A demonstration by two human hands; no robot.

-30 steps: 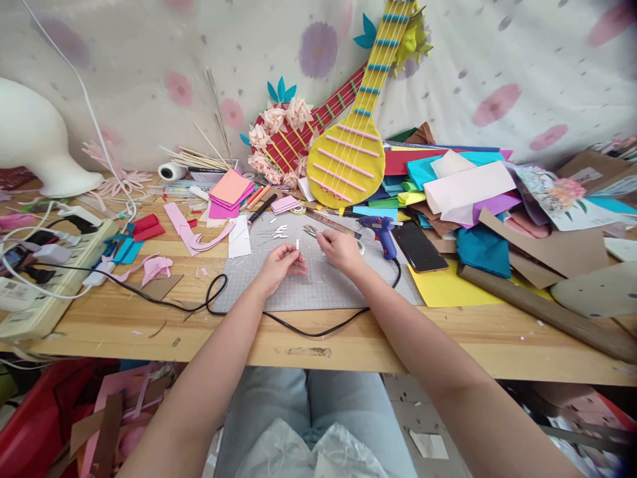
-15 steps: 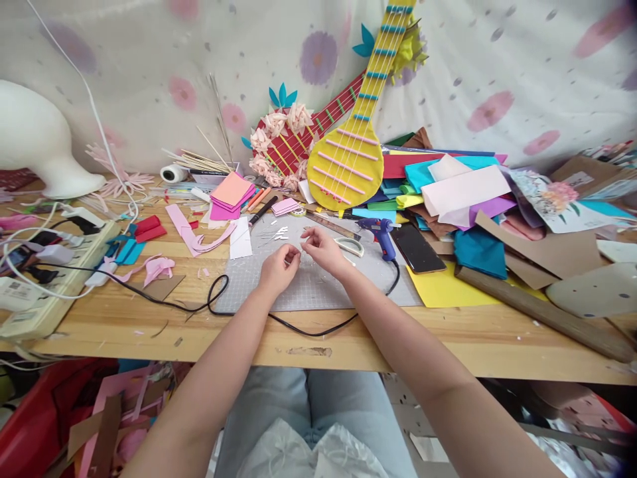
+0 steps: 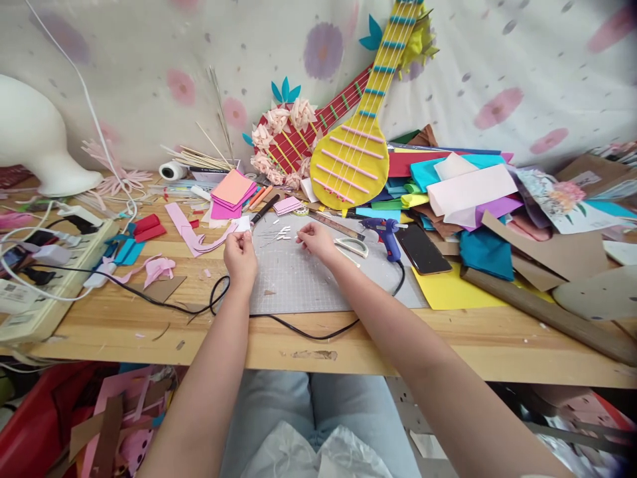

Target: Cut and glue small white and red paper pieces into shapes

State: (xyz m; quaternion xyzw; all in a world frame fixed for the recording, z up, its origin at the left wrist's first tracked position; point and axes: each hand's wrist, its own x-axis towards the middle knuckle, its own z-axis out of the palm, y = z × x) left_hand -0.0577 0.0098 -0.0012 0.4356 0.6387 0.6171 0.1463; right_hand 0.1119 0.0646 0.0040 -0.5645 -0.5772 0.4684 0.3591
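My left hand (image 3: 241, 259) is at the left edge of the grey cutting mat (image 3: 293, 285), its fingers closed on a small piece of white paper (image 3: 242, 224). The hand covers the paper's lower part. Over the mat, my right hand (image 3: 317, 240) has thumb and fingers pinched together; whatever they hold is too small to make out. Between the hands lie several thin wires with small white tips (image 3: 283, 232). Scissors (image 3: 352, 247) with pale handles rest just right of my right hand. A blue glue gun (image 3: 388, 238) stands farther right on the mat.
A black cord (image 3: 313, 336) runs along the mat's front edge. A phone (image 3: 424, 249) lies right of the glue gun, near piled coloured felt (image 3: 485, 252). Yellow (image 3: 351, 162) and red (image 3: 288, 149) craft instruments lean at the back. A power strip (image 3: 60, 285) is at the left.
My left hand has moved left, away from my right hand, onto the white paper. My right hand stays over the mat, still pinched. The camera view has shifted slightly.
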